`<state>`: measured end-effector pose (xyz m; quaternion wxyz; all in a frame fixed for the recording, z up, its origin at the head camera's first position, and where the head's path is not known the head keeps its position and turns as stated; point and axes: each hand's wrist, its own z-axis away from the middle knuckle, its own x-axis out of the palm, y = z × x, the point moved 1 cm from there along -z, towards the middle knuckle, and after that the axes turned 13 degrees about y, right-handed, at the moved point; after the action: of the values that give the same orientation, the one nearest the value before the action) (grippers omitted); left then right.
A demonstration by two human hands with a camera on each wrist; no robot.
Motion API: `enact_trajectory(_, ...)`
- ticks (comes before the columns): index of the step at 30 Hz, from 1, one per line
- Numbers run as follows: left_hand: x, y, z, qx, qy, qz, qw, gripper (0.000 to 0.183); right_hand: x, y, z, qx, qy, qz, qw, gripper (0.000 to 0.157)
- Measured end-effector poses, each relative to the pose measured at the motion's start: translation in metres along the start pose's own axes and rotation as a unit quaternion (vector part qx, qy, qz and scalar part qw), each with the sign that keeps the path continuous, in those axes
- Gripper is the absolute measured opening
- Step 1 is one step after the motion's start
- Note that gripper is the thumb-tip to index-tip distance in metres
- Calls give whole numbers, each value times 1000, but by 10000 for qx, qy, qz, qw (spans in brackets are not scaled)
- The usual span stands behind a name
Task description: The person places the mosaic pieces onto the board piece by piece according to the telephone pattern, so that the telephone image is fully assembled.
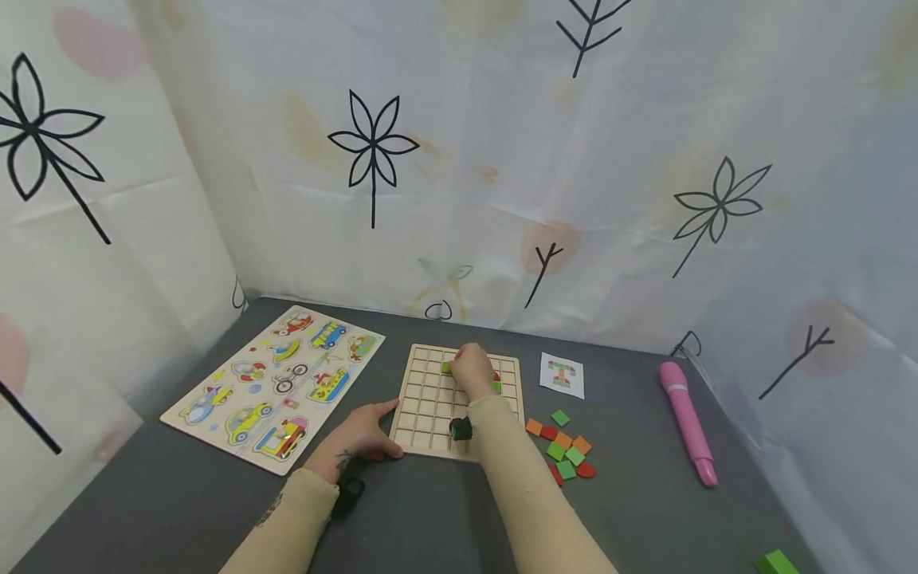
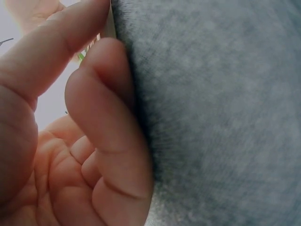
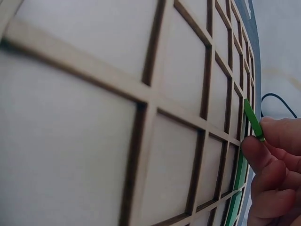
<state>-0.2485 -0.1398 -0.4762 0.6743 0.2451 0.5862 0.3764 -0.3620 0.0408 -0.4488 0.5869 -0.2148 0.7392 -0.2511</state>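
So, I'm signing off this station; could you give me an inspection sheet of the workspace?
Surface: dark gray tabletop
Job's things: wooden grid board; loose tiles and pattern card on its right
Clutter: vehicle puzzle, left; pink pen-shaped object and green block, right
Left grip: touching the wooden grid board's left edge
Right grip: pinching a green tile over it
Cables: nothing seen
Surroundings: white fabric printed with plants

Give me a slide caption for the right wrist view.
Right hand pinches a green tile at a wooden grid board, where other green pieces lie.
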Motion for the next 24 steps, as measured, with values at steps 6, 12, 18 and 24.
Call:
enact_trajectory(6, 0, 3, 2, 32, -29, -37, 10000, 94, -5, -1, 4, -130, 10, 134, 9998, 55)
enact_trajectory(12, -2, 5, 4, 14, -112, -38, 9999, 93, -10, 0, 4, -16, -84, -33, 10000, 40)
enact_trajectory(18, -6, 6, 4, 75, -140, -114, 9998, 93, -36, 3, 3, 34, -335, -925, 9951, 25)
enact_trajectory(24, -4, 1, 0, 84, -73, -148, 9998, 93, -76, 22, 6, -144, -873, -1323, 9873, 36)
